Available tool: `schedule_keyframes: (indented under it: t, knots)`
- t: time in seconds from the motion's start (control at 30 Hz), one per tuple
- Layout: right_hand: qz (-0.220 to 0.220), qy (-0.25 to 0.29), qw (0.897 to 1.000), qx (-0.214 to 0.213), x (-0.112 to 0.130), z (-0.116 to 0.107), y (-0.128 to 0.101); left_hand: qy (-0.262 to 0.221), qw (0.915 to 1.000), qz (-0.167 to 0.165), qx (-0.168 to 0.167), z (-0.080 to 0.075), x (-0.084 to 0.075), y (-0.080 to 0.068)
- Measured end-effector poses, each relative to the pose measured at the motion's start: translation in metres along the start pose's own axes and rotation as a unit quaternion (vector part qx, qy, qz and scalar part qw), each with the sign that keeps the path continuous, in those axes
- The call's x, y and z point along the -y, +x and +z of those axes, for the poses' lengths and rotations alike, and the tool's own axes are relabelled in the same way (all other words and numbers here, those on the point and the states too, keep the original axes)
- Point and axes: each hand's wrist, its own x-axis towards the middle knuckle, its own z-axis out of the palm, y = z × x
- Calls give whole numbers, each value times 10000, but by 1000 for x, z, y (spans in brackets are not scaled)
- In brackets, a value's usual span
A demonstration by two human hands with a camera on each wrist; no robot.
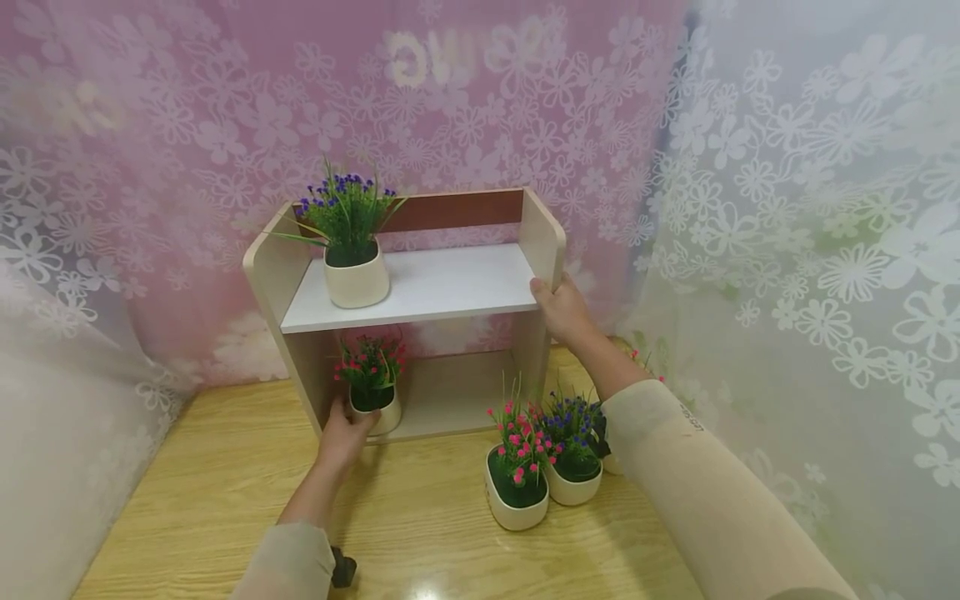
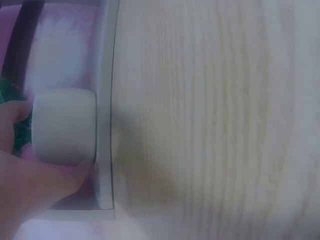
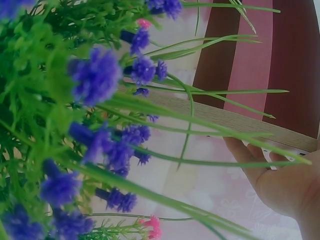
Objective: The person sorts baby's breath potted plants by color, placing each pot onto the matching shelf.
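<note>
On the lower board of a two-tier shelf (image 1: 465, 279) stands a potted plant with red flowers (image 1: 372, 371). My left hand (image 1: 347, 437) holds its cream pot (image 2: 64, 126), thumb on one side and fingers on the other. The pot's base meets the board at the shelf's left end. With my right hand (image 1: 564, 310) I grip the front edge of the shelf's right side panel, thumb on the inner side. Part of that hand is hidden behind the panel. In the right wrist view, purple flowers (image 3: 97, 77) cover much of the foreground.
A purple-flowered pot (image 1: 357, 279) stands on the upper board, to the left. On the wooden table (image 1: 420, 517), a pink-flowered pot (image 1: 517, 500) and a purple-flowered pot (image 1: 576, 483) stand below my right forearm, with another partly hidden. Floral curtains hang behind and at both sides.
</note>
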Motion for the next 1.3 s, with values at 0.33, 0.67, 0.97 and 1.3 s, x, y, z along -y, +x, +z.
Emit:
schedule_keyframes:
  t: [0.33,0.67,0.97,1.3]
  knots:
    - [65,40,10000,-6,-1,2,1,1044,9936,403,-153,-2,-5,-11]
    - [12,154,9999,-3,0,4,2,1364,9863,803,-461,-2,-20,-40]
    - [135,115,9998,21,-4,-5,-2,1013,9911,819,-284,16,-18,-64]
    - [63,279,9995,105,-2,0,2,901,9913,810,-516,27,-25,-92]
